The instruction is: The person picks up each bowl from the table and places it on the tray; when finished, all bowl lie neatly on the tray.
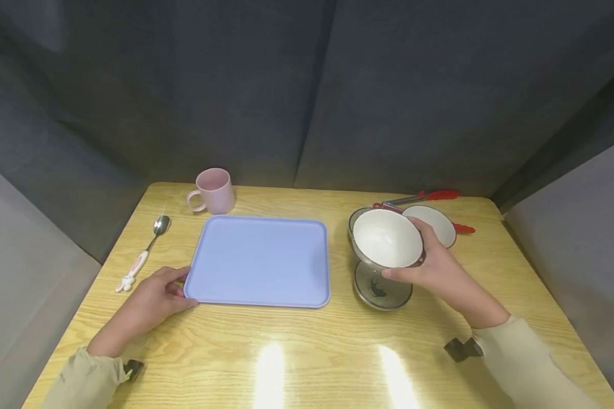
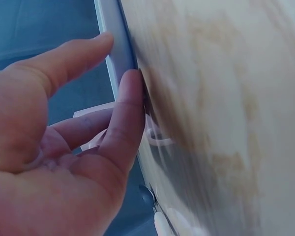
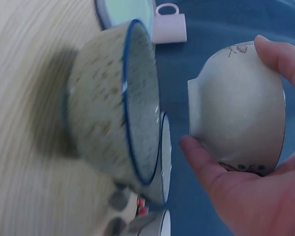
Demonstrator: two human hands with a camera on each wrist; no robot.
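My right hand [image 1: 442, 270] grips a white bowl [image 1: 386, 238], thumb and fingers spread around its sides. The right wrist view shows this bowl lifted and tilted, its outside [image 3: 241, 108] pale with small printed patterns. Under it on the table is a speckled bowl [image 1: 381, 289] with a dark rim and a dark figure inside. Another dark-rimmed bowl [image 1: 355, 221] is partly hidden behind the held one. My left hand [image 1: 156, 298] touches the near left corner of a light blue tray [image 1: 261, 261], thumb and fingertip against its edge [image 2: 119, 49].
A pink mug [image 1: 216, 193] stands behind the tray's far left corner. At the left lies a spoon [image 1: 140, 261] with a white and pink rabbit handle. Behind my right hand are a white bowl [image 1: 435, 221] and red-handled tongs [image 1: 442, 195]. A dark curtain [image 1: 307, 96] borders the table's back.
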